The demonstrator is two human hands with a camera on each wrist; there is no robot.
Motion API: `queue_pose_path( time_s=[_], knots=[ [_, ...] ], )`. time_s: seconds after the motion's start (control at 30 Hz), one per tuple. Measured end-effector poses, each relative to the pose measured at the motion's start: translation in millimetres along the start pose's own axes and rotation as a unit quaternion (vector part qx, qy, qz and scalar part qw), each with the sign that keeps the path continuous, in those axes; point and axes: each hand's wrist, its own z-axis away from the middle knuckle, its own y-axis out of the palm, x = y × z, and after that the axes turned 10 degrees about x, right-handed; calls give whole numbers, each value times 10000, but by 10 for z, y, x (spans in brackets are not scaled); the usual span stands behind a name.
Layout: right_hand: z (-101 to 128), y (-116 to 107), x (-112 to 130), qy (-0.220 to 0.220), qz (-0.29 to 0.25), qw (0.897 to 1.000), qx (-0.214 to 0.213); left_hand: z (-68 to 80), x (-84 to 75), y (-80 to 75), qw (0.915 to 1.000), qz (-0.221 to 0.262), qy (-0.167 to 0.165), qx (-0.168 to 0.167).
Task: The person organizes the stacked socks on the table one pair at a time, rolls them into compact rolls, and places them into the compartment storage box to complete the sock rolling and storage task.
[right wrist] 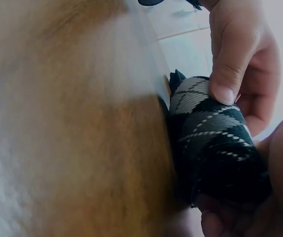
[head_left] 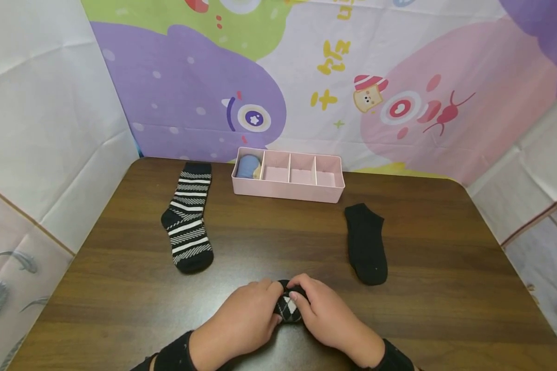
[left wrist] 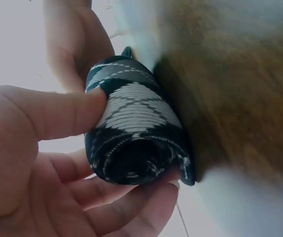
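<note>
Rolled black sock with white argyle diamonds [head_left: 288,306], on dark wooden table [head_left: 269,242], clamped between curled fingers of left hand [head_left: 246,322] and right hand [head_left: 327,314].

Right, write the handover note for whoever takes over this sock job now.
Left hand and right hand: both grip the rolled argyle sock at the near table edge, thumbs pressing its top.
Pink organizer at the back: a blue roll in its leftmost compartment, the other three bare.
Striped sock lies flat on the left, black sock flat on the right.
Done: one roll binned, argyle rolled.
Left, likely: bin the argyle, then roll the two flat socks.
</note>
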Motion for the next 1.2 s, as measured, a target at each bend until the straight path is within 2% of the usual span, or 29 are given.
queue_pose_path(
  time_s=[0.23,0.37,0.43,0.6,0.73,0.9,1.07,1.2],
  knots=[
    [3,46,-12,35,-2,9969,-788,-9,-9,17,9999,-73,57,-62],
    [12,38,14,-107,317,9917,-1239,-25,20,31,9998,204,36,-69],
    [27,28,35,-186,529,9896,-1323,-35,32,30,9996,264,-1,-74],
    [51,5,79,-333,892,9910,-941,-51,46,25,9991,383,-168,-88],
    [31,-6,70,-257,1068,9926,-517,-56,69,34,9977,546,-308,-264],
    [24,-14,57,-121,1204,9924,-236,-62,93,31,9975,579,-254,-304],
    [33,-11,60,-81,1362,9905,-160,-52,73,4,9987,-20,-216,-468],
    [33,-9,63,-139,1393,9901,-126,-20,38,-31,9967,-493,-58,-649]
  ],
)
